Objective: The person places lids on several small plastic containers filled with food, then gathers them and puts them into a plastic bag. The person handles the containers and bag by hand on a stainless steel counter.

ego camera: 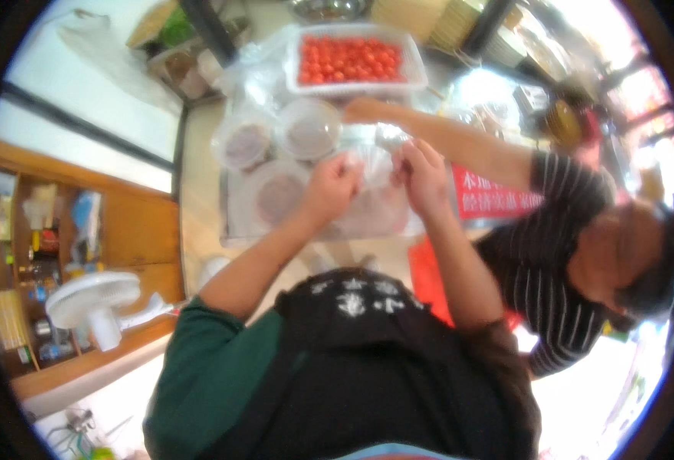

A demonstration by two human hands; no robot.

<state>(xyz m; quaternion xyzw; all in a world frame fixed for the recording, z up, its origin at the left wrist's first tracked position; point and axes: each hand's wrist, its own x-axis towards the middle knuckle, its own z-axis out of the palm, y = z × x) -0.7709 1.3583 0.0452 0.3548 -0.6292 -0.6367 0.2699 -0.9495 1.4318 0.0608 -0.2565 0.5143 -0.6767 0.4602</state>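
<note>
A thin clear plastic bag (374,167) is stretched between my two hands over the table. My left hand (334,184) pinches one side of it, and my right hand (420,172) grips the other side. The lower part of the bag hangs down, blurred, with something pale pinkish showing through. To the left stand a plastic-covered round bowl (309,129), a second covered bowl (245,141) and a third (279,195), their contents unclear. Beyond them is a white plastic basket (357,89) of small red tomatoes (349,59).
On the right, a person in a striped top (544,259) reaches an arm (458,129) across the table, just beyond my right hand. A red sign with writing (492,192) lies near that arm. A white fan (92,293) and wooden shelves (58,253) stand at left.
</note>
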